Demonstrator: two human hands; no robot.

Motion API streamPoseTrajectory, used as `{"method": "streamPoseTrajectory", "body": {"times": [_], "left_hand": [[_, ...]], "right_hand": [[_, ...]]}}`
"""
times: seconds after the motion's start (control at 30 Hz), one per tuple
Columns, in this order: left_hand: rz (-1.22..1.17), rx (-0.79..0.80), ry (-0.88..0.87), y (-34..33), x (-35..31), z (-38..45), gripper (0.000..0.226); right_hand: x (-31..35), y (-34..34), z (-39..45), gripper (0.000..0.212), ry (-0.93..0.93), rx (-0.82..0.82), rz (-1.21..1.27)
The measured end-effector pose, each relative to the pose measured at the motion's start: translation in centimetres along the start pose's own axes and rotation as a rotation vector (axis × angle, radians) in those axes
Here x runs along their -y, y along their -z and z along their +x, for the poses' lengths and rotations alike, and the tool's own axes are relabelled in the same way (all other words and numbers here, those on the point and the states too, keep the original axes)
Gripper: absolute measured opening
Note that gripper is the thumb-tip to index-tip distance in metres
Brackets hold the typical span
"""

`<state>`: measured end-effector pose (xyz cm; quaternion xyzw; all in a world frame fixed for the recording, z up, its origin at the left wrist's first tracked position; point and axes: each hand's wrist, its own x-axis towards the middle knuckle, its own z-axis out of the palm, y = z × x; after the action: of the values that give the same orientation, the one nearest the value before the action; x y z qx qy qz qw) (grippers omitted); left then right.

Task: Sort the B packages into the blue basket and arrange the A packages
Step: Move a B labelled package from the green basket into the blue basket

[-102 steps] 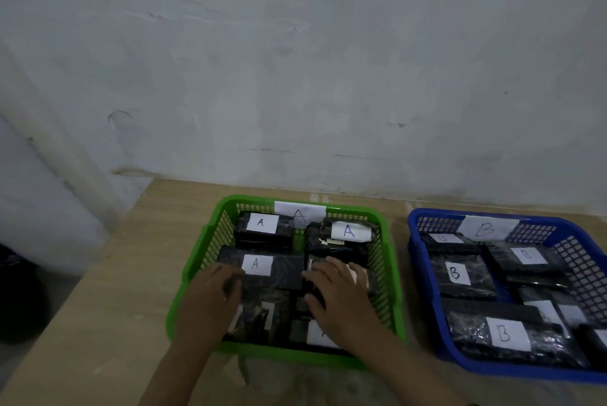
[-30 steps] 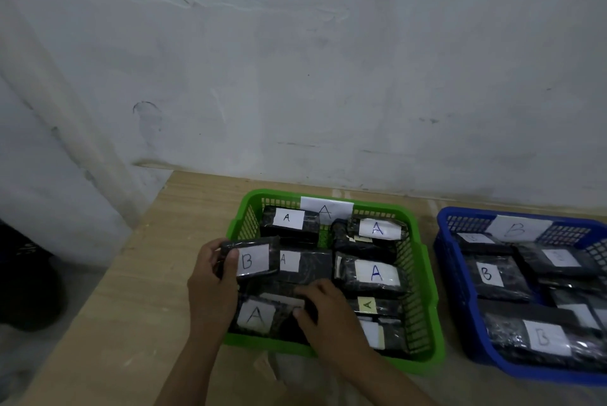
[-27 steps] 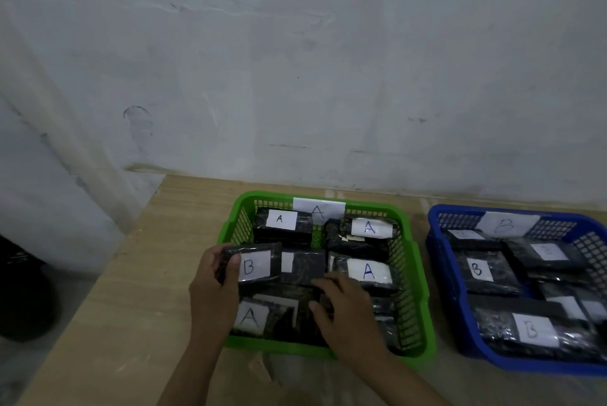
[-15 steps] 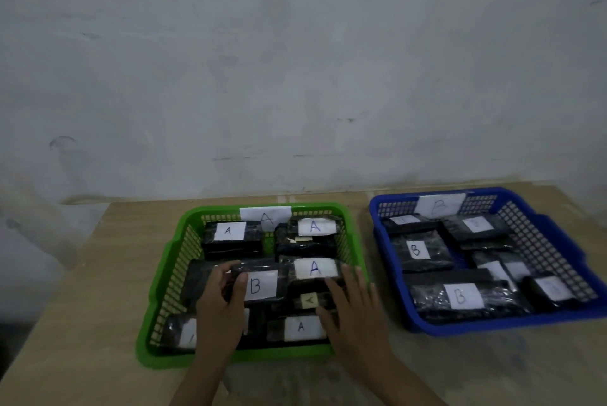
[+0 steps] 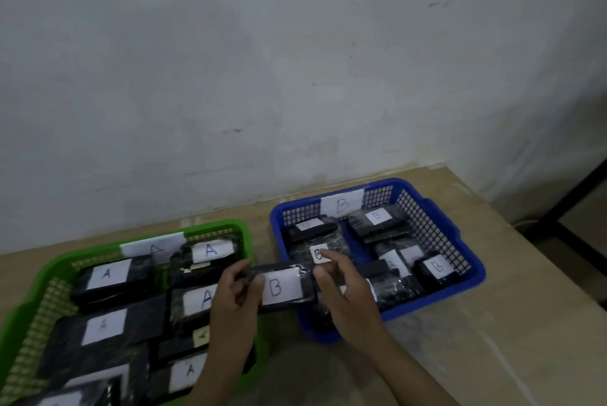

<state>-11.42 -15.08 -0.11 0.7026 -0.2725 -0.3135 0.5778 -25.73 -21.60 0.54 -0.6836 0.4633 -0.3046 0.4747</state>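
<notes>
1. Nearest, at 6 o'clock, two bare forearms rise from the bottom edge over the wooden table (image 5: 492, 323).
2. The left hand (image 5: 235, 302) pinches the left end of a B-labelled package (image 5: 282, 287), thumb on the top face beside the white label, fingers curled behind the far edge.
3. The right hand (image 5: 345, 294) meets the package's right end; its thumb and bent fingers seem to close on that end, though the contact itself is partly hidden.
4. The package hangs in the air over the gap between the two baskets, just at the blue basket's (image 5: 473, 277) left rim, near the middle of the view.
5. Handling, as a judgement: a black, glossy plastic-wrapped block, probably light and fairly stiff, its film likely slippery. Taking it by the two short ends, as now, keeps the label readable and stops it twisting.
6. At 8 o'clock the green basket (image 5: 42, 271) holds dark A packages (image 5: 111, 277) lying flat, labels up, in rough rows.
7. At 2 o'clock the blue basket holds several B packages (image 5: 435, 267), some overlapping; free room is tight, so setting this one on top looks likeliest.
8. Farthest, at 12 o'clock, a pale plaster wall (image 5: 295, 61).
</notes>
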Motion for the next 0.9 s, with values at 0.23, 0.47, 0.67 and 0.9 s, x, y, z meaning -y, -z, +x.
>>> {"method": "streamPoseTrajectory", "body": {"times": [0.23,0.47,0.67,0.9], "left_hand": [[0.105,0.309,0.0,-5.4,-0.2,0.2,0.025],[0.221,0.307,0.002,-8.9,-0.4,0.7,0.019],[0.316,0.156,-0.122,-9.5,-0.5,3.1,0.019],[0.228,0.365,-0.013,-14.1,-1.2,4.7,0.031]], "right_hand": [[-2.9,4.9,1.5,0.019,-0.029,-0.068,-0.016],[-5.3,8.2,3.6,0.027,-0.139,-0.011,-0.022],[-6.7,10.8,7.2,0.027,-0.114,-0.143,-0.041],[-8.0,11.0,9.8,0.027,-0.124,-0.117,0.04]]}}
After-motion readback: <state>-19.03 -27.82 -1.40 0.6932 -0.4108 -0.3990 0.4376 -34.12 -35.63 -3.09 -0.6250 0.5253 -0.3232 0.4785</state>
